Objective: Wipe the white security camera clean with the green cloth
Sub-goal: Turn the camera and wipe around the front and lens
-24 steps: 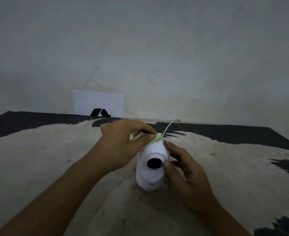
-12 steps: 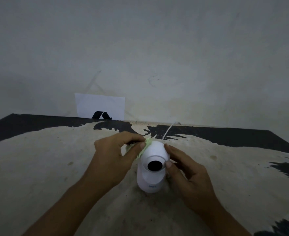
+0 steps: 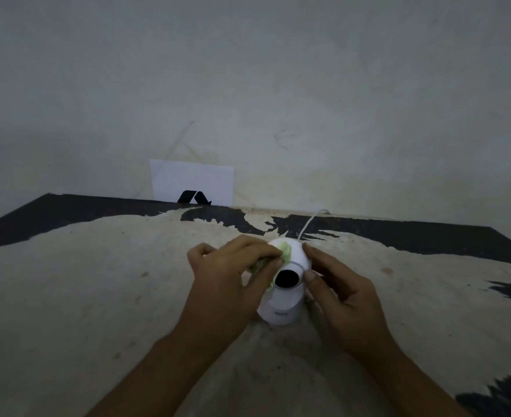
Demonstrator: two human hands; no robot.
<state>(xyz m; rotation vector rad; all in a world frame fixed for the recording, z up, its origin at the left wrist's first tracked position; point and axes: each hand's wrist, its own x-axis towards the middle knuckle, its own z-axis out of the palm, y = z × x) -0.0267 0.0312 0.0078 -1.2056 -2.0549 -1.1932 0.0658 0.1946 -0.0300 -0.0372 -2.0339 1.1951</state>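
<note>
The left hand (image 3: 230, 275), pinching the green cloth (image 3: 284, 254), is rubbing the white security camera's (image 3: 287, 281) dome while the right hand (image 3: 343, 291) is gripping its side (lens and base seemingly unwiped).

We see two bare forearms rising from the lower edge of the view, each ending in a hand. Our left hand (image 3: 227, 284) and our right hand (image 3: 341, 293) wear nothing: no gloves, rings or watch that we can make out, and no bracelet at either wrist. No sleeve reaches into view on either arm. The fingernails are short and plain. The light is dim, and finer marks on either arm cannot be told.
</note>
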